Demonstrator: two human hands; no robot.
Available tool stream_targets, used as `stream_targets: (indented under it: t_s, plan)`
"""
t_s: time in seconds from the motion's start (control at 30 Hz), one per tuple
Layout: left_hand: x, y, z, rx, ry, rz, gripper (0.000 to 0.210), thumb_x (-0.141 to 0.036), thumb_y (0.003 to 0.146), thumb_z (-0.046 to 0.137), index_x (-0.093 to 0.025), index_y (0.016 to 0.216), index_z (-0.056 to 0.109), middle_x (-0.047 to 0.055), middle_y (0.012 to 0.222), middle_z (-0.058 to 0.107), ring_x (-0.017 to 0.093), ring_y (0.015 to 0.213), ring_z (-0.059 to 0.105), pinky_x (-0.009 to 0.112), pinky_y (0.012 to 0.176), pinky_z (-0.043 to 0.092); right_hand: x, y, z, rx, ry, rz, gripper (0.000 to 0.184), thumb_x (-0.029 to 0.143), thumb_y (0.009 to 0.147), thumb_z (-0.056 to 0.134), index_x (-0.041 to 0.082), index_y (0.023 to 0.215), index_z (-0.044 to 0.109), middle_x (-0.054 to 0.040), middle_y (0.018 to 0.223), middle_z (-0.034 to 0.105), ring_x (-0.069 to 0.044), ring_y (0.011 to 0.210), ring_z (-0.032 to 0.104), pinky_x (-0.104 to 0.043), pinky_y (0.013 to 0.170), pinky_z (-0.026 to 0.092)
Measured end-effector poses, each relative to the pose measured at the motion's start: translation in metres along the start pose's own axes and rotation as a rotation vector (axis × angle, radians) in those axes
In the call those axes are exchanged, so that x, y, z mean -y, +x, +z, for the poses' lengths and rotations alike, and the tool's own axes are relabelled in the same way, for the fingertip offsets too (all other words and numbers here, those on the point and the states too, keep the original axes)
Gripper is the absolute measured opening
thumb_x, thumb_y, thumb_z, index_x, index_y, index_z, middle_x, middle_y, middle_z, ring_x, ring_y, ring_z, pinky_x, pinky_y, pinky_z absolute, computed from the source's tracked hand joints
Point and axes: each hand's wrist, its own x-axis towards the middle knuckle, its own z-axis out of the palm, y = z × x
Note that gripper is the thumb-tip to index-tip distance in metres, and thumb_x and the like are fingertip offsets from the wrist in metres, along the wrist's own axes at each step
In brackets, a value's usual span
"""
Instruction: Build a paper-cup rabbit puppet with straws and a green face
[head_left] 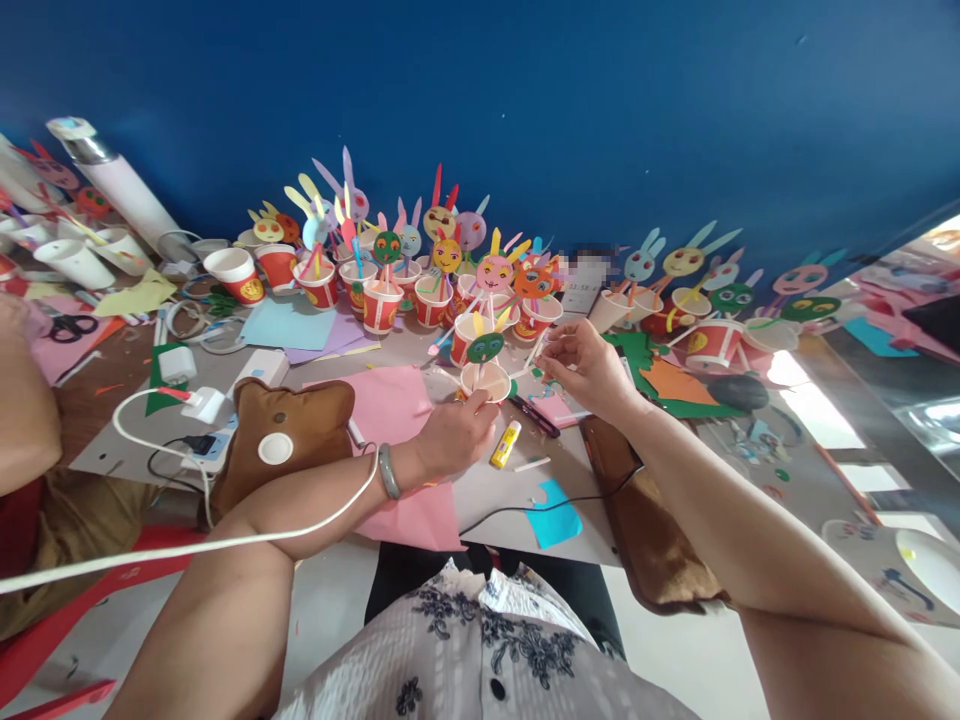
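Note:
My left hand (pixel 466 432) is closed on the near side of a paper cup (pixel 491 392). A green paper rabbit face (pixel 486 347) with yellow ears rises from that cup on a stick. To its right, my right hand (pixel 586 368) hovers over the table with thumb and forefinger pinched together. By its fingertips shows a thin white strip (pixel 534 350); whether the fingers hold it I cannot tell. A yellow glue stick (pixel 506 444) and a black pen-like tool (pixel 535 415) lie between my hands.
Red-and-white paper cups (pixel 382 308) with paper animal faces line the blue wall. A brown plush bag (pixel 292 445) and white chargers (pixel 206 404) sit left. Pink paper (pixel 394 400), a blue scrap (pixel 555 515) and a brown furry pad (pixel 637 520) lie nearby. Another person's arm (pixel 26 400) is far left.

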Motion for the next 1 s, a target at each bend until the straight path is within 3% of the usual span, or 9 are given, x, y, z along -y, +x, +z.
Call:
stream_targets:
  t_s: [0.37, 0.67, 1.0]
  plan:
    - [-0.001, 0.0, 0.0, -0.002, 0.003, 0.002, 0.023, -0.025, 0.098, 0.044, -0.016, 0.11, 0.061, 0.015, 0.12, 0.062, 0.02, 0.081, 0.066, 0.033, 0.061, 0.05, 0.0, -0.004, 0.003, -0.03, -0.131, -0.118, 0.027, 0.032, 0.081, 0.066, 0.023, 0.102, 0.054, -0.0011, 0.081, 0.066, -0.015, 0.064, 0.062, -0.029, 0.063, 0.052]
    - [-0.002, 0.0, -0.004, -0.003, -0.002, 0.013, 0.023, -0.024, 0.098, 0.044, -0.014, 0.107, 0.062, 0.015, 0.119, 0.062, 0.022, 0.086, 0.067, 0.035, 0.067, 0.055, -0.003, -0.007, 0.004, -0.039, -0.111, -0.108, 0.032, 0.033, 0.078, 0.07, 0.023, 0.105, 0.057, -0.0019, 0.085, 0.068, -0.017, 0.071, 0.068, -0.032, 0.071, 0.056]
    - [-0.001, 0.0, -0.004, 0.0, -0.034, 0.03, 0.026, -0.024, 0.099, 0.04, -0.015, 0.109, 0.064, 0.014, 0.12, 0.062, 0.018, 0.086, 0.066, 0.032, 0.067, 0.055, -0.012, -0.009, -0.003, 0.014, -0.068, -0.031, 0.045, 0.039, 0.073, 0.077, 0.021, 0.112, 0.064, -0.0049, 0.092, 0.073, -0.017, 0.066, 0.069, -0.032, 0.067, 0.056]
